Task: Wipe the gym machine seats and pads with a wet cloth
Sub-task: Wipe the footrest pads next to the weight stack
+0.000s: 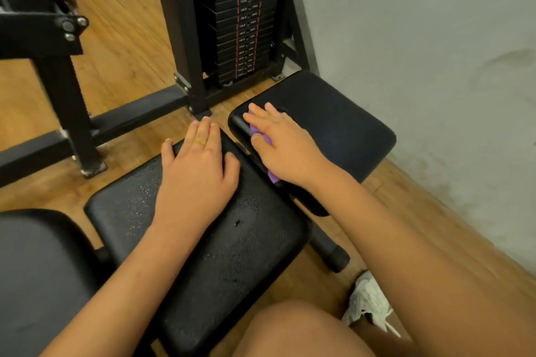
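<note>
Our right hand (282,143) presses flat, grip spread over the purple cloth (261,136), pinning it on the far pad (333,124) near its left edge. Left hand (197,165) lies open and empty on the seat (232,240), bracing. We'd judge the wipe goes best with palm pressure kept even and long overlapping strokes away from the seat toward the wall (435,38). The cloth sits mostly under the palm, peeking out at thumb and wrist.
</note>
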The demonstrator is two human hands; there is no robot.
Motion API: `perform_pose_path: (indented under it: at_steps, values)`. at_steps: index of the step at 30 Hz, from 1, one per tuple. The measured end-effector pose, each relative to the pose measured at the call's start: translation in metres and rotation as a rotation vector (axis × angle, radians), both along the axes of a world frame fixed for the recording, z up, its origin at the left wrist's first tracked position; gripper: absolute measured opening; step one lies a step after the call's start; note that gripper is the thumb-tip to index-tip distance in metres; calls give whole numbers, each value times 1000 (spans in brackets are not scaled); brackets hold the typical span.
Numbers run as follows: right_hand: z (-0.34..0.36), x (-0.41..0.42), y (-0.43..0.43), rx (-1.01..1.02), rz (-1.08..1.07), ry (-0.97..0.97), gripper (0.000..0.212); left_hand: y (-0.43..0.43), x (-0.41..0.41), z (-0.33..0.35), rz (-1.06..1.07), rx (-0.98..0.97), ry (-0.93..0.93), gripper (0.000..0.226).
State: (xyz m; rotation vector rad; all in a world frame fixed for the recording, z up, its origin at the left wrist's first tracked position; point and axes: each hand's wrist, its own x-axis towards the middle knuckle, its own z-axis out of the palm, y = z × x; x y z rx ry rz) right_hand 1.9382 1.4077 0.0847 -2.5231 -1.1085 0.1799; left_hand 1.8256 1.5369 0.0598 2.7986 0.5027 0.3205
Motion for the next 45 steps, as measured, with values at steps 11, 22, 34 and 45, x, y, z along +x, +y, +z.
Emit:
perform_pose_path:
  at_steps: [11, 22, 34, 45]
  values:
    - [-4, -4, -1, 23, 9, -6, 56, -1, -11, -2, 14, 20, 27, 62]
    - [6, -11, -59, 151, -340, 33, 35, -1, -12, 22, -97, 64, 166, 54]
    - [-12, -17, -144, 1411, -952, 392, 34, -96, 51, 31, -651, 101, 218, 54]
    - [-57, 10, -146, 1396, -1085, 556, 33, -103, 57, 23, -620, 11, 130, 58]
